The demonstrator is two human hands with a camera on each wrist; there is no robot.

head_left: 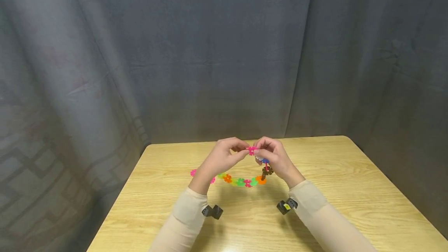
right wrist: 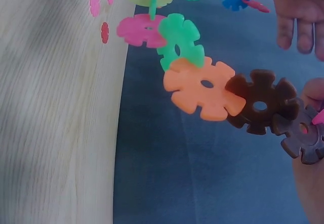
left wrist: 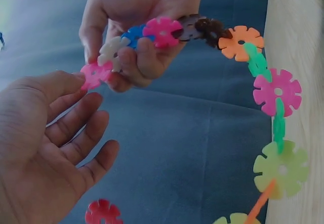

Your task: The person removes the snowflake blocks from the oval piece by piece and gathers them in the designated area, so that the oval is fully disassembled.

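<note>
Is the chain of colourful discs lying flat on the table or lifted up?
Lifted at one end: the right hand grips the chain there, and it hangs in a curve above the table.

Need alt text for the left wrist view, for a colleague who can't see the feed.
The right hand grips one end of a curved chain of plastic snowflake discs, pinching a pink disc that the left hand's fingertip touches. The chain runs through blue, pink, brown, orange and green discs toward the wooden table. A red disc lies below.
</note>
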